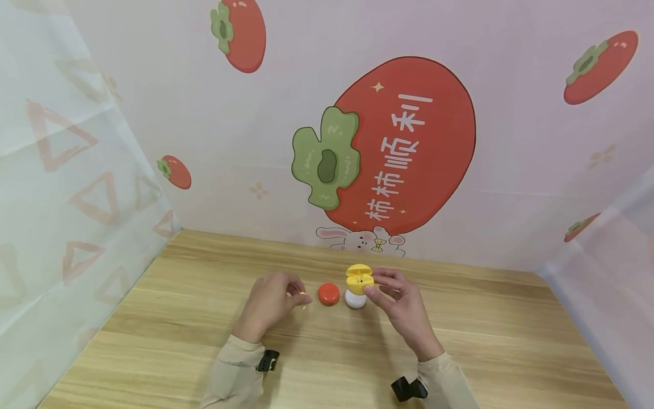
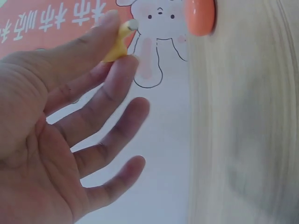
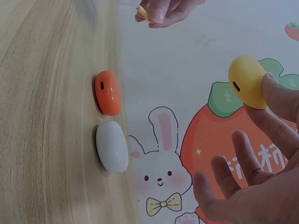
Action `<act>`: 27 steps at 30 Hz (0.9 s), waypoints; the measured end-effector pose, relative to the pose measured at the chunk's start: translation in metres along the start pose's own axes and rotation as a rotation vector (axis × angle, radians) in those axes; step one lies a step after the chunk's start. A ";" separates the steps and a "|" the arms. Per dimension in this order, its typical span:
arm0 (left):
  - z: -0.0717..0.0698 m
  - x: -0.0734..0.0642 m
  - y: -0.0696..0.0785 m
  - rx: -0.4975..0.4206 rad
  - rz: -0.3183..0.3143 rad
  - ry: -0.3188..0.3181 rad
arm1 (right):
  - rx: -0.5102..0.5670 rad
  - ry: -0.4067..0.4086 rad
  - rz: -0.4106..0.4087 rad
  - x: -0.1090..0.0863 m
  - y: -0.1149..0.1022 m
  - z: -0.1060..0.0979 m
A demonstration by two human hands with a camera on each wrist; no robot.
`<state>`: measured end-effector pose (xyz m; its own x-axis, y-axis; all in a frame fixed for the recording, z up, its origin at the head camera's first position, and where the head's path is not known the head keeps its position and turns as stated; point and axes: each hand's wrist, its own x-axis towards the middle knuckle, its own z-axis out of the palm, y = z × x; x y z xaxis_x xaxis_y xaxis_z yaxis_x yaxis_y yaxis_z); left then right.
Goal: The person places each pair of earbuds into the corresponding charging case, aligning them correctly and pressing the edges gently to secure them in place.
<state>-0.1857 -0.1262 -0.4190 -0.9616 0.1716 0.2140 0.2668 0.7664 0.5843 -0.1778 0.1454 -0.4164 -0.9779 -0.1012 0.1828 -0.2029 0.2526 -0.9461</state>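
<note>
Between the thumb and fingertips of my left hand (image 1: 272, 302) is a small yellow earbud (image 2: 122, 43), pinched above the table, its silvery stem tip showing in the left wrist view. My right hand (image 1: 407, 307) grips a yellow earbud case (image 1: 360, 288) by its side, thumb against fingers. The lid of that case stands raised in the head view, and a dark spot shows inside. Its underside with a charging port faces the right wrist camera. An orange-red case (image 1: 328, 294) and a white case (image 1: 355, 300) lie side by side on the table, both closed.
The wooden table (image 1: 327, 363) meets a printed backdrop (image 1: 501, 227) behind the cases, with persimmons and a rabbit on it. White cloth walls (image 1: 92, 170) stand at both sides. Each wrist wears a black strap.
</note>
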 end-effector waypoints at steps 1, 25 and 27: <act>0.000 0.000 0.001 -0.013 -0.003 0.004 | -0.001 -0.001 -0.003 0.000 0.000 0.000; -0.002 0.002 0.008 -0.083 0.032 0.054 | -0.009 -0.009 -0.022 0.000 0.001 0.002; -0.002 0.002 0.008 -0.094 0.024 0.049 | -0.008 -0.010 -0.021 0.000 0.002 0.002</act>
<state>-0.1855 -0.1205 -0.4125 -0.9513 0.1569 0.2655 0.2967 0.7007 0.6489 -0.1779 0.1442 -0.4185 -0.9730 -0.1162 0.1996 -0.2236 0.2580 -0.9399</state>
